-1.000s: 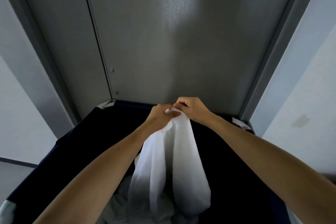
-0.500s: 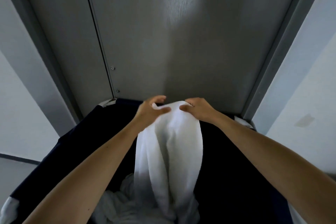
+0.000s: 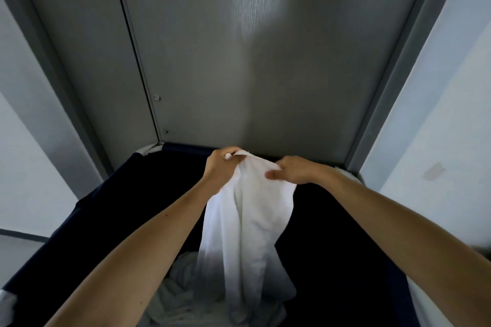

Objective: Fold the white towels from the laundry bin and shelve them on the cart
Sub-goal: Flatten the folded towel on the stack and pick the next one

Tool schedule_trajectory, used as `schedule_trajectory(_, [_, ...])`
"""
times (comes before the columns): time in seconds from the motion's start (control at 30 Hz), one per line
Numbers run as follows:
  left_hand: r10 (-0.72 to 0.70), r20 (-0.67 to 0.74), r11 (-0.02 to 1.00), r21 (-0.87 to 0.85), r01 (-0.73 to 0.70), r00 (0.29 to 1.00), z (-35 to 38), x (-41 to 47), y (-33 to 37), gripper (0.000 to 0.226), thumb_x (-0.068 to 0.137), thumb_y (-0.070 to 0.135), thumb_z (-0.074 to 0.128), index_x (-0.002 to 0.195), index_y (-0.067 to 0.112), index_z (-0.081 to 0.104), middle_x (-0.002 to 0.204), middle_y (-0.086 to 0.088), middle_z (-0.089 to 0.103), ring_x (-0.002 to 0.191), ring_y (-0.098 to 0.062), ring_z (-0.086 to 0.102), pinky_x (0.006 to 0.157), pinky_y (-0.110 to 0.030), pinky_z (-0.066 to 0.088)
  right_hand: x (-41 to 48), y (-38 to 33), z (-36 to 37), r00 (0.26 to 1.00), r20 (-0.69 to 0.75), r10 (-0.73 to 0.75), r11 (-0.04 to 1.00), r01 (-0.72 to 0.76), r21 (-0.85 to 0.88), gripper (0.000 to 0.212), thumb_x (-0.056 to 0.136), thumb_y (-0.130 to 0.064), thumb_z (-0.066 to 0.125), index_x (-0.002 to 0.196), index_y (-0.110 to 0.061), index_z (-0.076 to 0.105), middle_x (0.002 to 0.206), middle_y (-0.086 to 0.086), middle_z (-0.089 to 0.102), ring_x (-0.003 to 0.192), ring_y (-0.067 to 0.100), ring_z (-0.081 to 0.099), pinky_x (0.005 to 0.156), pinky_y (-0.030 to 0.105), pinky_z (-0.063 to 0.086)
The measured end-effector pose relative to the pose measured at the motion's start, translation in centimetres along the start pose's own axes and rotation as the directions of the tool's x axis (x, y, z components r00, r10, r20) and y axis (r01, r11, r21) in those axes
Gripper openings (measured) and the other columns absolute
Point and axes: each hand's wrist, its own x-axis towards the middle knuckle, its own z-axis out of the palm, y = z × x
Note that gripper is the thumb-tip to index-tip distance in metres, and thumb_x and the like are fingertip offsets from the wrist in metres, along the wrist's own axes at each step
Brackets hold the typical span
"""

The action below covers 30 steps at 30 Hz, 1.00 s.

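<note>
A white towel (image 3: 247, 220) hangs by its top edge above the dark navy laundry bin (image 3: 111, 204). My left hand (image 3: 219, 167) grips the towel's upper left corner. My right hand (image 3: 292, 171) pinches the top edge a little to the right, thumb in front of the cloth. The towel's lower end trails down into the bin, where more crumpled white towels (image 3: 178, 292) lie at the bottom. The cart is out of view.
A grey door (image 3: 252, 61) in a grey frame stands directly behind the bin. Pale walls (image 3: 438, 114) flank it on both sides. The bin's fabric rim spans the lower part of the view, with white corner pieces (image 3: 148, 150).
My hands, first bunched together on the towel's top, have moved apart along its edge and spread the cloth wider. The towel hangs a little higher out of the bin.
</note>
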Motion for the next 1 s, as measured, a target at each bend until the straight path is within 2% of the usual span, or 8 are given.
schedule_trajectory(0.07, [-0.03,-0.056,0.999,0.024,0.032,0.998,0.5,-0.1,-0.2,0.011,0.09,0.02,0.057,0.085,0.022,0.066,0.075,0.006,0.059,0.073,-0.014,0.053,0.056,-0.019,0.041,0.0,-0.4,0.4,0.999,0.008,0.043,0.996,-0.044,0.083,0.047,0.093,-0.046,0.05,0.104,-0.003,0.064,0.101,0.007,0.065,0.09,0.021,0.06,0.075,0.026,0.042])
schedule_trajectory(0.13, [-0.038,-0.114,0.996,0.077,0.047,0.993,1.2,-0.2,-0.4,0.005,0.09,0.025,0.057,0.094,0.023,0.061,0.078,0.008,0.055,0.075,-0.013,0.052,0.057,-0.02,0.041,0.0,-1.3,0.9,0.997,0.051,0.055,0.946,-0.068,0.317,0.039,0.093,-0.042,0.052,0.1,-0.005,0.063,0.089,0.004,0.063,0.078,0.016,0.058,0.068,0.024,0.044])
schedule_trajectory(0.27, [-0.164,-0.146,0.986,-0.046,0.159,0.976,2.7,-0.2,-0.3,0.031,0.083,0.028,0.068,0.103,0.021,0.047,0.084,0.007,0.05,0.071,-0.009,0.049,0.062,-0.025,0.042,0.3,-2.4,2.4,0.993,0.056,0.106,0.646,-0.112,0.755,0.024,0.095,-0.031,0.053,0.09,-0.009,0.062,0.098,0.012,0.065,0.086,0.02,0.062,0.068,0.029,0.053])
schedule_trajectory(0.37, [-0.288,-0.161,0.932,-0.273,0.237,0.944,3.3,-0.1,-0.3,0.025,0.087,0.028,0.065,0.096,0.013,0.047,0.086,0.0,0.053,0.07,-0.012,0.049,0.062,-0.026,0.043,0.4,-2.7,2.8,0.986,0.076,0.151,0.435,-0.136,0.89,0.02,0.097,-0.022,0.05,0.086,-0.007,0.056,0.089,0.011,0.059,0.077,0.019,0.061,0.052,0.027,0.056])
schedule_trajectory(0.53, [-0.292,-0.115,0.883,-0.414,0.221,0.95,4.2,-1.1,-0.6,0.017,0.091,0.028,0.06,0.09,0.013,0.054,0.082,-0.003,0.06,0.077,-0.019,0.059,0.078,-0.036,0.052,0.7,-3.1,3.4,0.983,0.129,0.13,0.254,-0.159,0.954,0.021,0.099,-0.014,0.044,0.089,0.0,0.056,0.081,0.015,0.063,0.07,0.026,0.066,0.061,0.032,0.059])
schedule_trajectory(0.7, [-0.131,-0.111,0.947,-0.307,0.091,0.985,3.6,-2.9,-1.8,0.005,0.093,0.02,0.056,0.089,0.019,0.06,0.088,-0.001,0.063,0.087,-0.019,0.061,0.081,-0.038,0.053,1.0,-2.4,3.9,0.967,0.136,0.215,0.153,-0.171,0.973,0.02,0.099,-0.01,0.043,0.085,0.0,0.055,0.08,0.017,0.062,0.071,0.029,0.064,0.066,0.038,0.056])
schedule_trajectory(0.93, [0.107,-0.043,0.994,0.028,-0.106,0.993,2.8,-5.1,-2.1,0.003,0.091,0.025,0.06,0.092,0.028,0.06,0.082,0.015,0.063,0.077,-0.002,0.061,0.064,-0.008,0.047,0.8,-2.2,4.6,0.95,0.15,0.274,0.14,-0.193,0.971,0.023,0.098,-0.007,0.041,0.082,0.0,0.054,0.079,0.017,0.061,0.071,0.029,0.062,0.067,0.039,0.052])
schedule_trajectory(1.0, [0.131,0.025,0.989,0.071,-0.132,0.991,2.7,-5.6,-2.7,0.017,0.084,0.028,0.07,0.097,0.028,0.059,0.084,0.015,0.063,0.08,-0.002,0.061,0.066,-0.005,0.046,0.6,-2.3,4.9,0.944,0.144,0.297,0.175,-0.202,0.964,0.024,0.098,-0.007,0.04,0.081,-0.001,0.055,0.077,0.016,0.061,0.068,0.026,0.061,0.062,0.036,0.053])
